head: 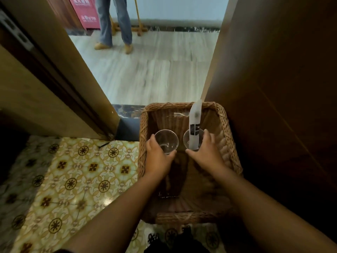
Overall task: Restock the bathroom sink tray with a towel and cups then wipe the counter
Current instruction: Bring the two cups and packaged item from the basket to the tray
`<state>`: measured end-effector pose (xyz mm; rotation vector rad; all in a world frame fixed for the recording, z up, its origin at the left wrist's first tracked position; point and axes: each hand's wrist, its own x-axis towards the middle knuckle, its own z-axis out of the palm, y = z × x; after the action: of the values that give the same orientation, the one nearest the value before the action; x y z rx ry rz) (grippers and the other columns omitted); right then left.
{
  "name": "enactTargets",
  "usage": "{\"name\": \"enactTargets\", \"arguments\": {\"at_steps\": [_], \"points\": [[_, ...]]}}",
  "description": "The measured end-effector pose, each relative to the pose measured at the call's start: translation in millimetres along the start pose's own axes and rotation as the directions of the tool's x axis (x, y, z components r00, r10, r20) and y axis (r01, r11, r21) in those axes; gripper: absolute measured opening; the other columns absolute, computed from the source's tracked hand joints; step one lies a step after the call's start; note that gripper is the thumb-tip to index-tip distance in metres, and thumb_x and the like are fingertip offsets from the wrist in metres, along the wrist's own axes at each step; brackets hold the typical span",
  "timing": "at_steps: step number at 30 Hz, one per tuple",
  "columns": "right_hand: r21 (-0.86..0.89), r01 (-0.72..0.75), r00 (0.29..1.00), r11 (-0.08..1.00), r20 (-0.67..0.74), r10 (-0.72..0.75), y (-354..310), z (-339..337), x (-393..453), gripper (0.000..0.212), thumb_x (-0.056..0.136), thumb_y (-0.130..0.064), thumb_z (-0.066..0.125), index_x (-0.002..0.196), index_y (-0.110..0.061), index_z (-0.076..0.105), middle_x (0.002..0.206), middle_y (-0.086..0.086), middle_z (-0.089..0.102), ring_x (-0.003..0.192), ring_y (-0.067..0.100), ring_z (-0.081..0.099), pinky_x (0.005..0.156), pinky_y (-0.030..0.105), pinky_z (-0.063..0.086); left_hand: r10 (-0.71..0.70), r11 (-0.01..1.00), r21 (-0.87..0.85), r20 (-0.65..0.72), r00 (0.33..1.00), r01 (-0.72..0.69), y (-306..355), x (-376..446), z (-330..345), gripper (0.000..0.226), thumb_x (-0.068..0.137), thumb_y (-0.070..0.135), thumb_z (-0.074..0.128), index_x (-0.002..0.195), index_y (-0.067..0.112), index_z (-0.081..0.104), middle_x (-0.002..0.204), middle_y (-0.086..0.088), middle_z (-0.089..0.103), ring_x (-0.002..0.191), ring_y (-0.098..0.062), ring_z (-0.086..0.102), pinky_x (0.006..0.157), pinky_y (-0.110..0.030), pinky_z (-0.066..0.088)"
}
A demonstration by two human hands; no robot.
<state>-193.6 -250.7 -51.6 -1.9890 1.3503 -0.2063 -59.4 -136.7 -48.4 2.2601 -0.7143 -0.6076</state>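
Patterned floor tiles, glossy yellow and cream with dark star and cross medallions, spread underfoot on the left, and a rectangular wicker basket sits on them against a dark brown wall panel on the right. Its weave is coarse and tan, with a thick braided rim and crossed lashings along the sides; its inside is shadowed brown.

Two bare forearms reach down into the basket. The left hand is wrapped around a clear plastic cup, thumb on the near side and fingers curled on the left of its round rim; the cup is thin-walled, see-through and upright. Just beside it, the right hand grips a second clear cup from the right, and a long flat white paper sleeve with a dark printed label stands tilted out of that cup, its top reaching past the basket's far rim. Both cups are low inside the basket, at its middle, close together but apart.

Beyond the basket a dark marble threshold crosses an open doorway framed by a tan door edge. Farther out lies pale wood-grain flooring, where a person's legs in loose blue jeans and tan shoes stand near a red sign and a wooden stand.
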Motion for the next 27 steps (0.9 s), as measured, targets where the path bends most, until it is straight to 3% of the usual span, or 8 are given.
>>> {"name": "enactTargets", "arguments": {"at_steps": [4, 12, 17, 22, 27], "points": [[-0.053, 0.134, 0.991, 0.990, 0.005, -0.133, -44, -36, -24, 0.110, 0.068, -0.049, 0.081, 0.149, -0.020, 0.012, 0.151, 0.007, 0.018, 0.127, 0.027, 0.045, 0.092, 0.035, 0.045, 0.096, 0.995, -0.002, -0.042, 0.995, -0.096, 15, -16, -60, 0.100, 0.074, 0.038, 0.082, 0.149, 0.017, 0.019, 0.149, -0.009, 0.029, 0.130, -0.023, 0.041, 0.096, -0.024, 0.034], [-0.020, 0.381, 0.914, 0.925, 0.158, -0.373, -142, -26, -59, 0.103, 0.067, -0.052, 0.081, 0.145, -0.020, 0.022, 0.149, 0.007, 0.027, 0.127, 0.026, 0.046, 0.098, 0.045, 0.048, 0.027, 0.996, -0.076, -0.247, 0.969, -0.047, -12, -41, -152, 0.100, 0.073, 0.037, 0.082, 0.149, 0.015, 0.022, 0.147, -0.005, 0.031, 0.128, -0.019, 0.042, 0.091, -0.020, 0.033], [-0.015, 0.537, 0.814, 0.843, 0.272, -0.514, -215, 21, -73, 0.097, 0.067, -0.054, 0.078, 0.142, -0.024, 0.025, 0.142, 0.006, 0.031, 0.124, 0.025, 0.046, 0.098, 0.043, 0.046, -0.092, 0.990, -0.130, -0.371, 0.924, 0.046, -62, -51, -214, 0.099, 0.074, 0.039, 0.082, 0.149, 0.014, 0.023, 0.149, -0.007, 0.031, 0.133, -0.020, 0.038, 0.100, -0.022, 0.032], [0.003, 0.613, 0.736, 0.790, 0.362, -0.572, -291, 93, -87, 0.092, 0.069, -0.053, 0.078, 0.140, -0.023, 0.027, 0.142, 0.008, 0.032, 0.125, 0.027, 0.042, 0.096, 0.037, 0.042, -0.189, 0.978, -0.165, -0.469, 0.863, 0.124, -127, -54, -284, 0.096, 0.074, 0.040, 0.081, 0.148, 0.016, 0.025, 0.147, -0.006, 0.032, 0.130, -0.020, 0.040, 0.098, -0.024, 0.035], [0.025, 0.638, 0.693, 0.770, 0.416, -0.588, -372, 182, -101, 0.093, 0.068, -0.051, 0.079, 0.140, -0.021, 0.028, 0.140, 0.007, 0.034, 0.126, 0.027, 0.042, 0.099, 0.041, 0.041, -0.252, 0.966, -0.179, -0.512, 0.821, 0.185, -203, -44, -362, 0.099, 0.075, 0.042, 0.079, 0.150, 0.018, 0.019, 0.152, -0.007, 0.026, 0.133, -0.021, 0.039, 0.094, -0.023, 0.031]]}}
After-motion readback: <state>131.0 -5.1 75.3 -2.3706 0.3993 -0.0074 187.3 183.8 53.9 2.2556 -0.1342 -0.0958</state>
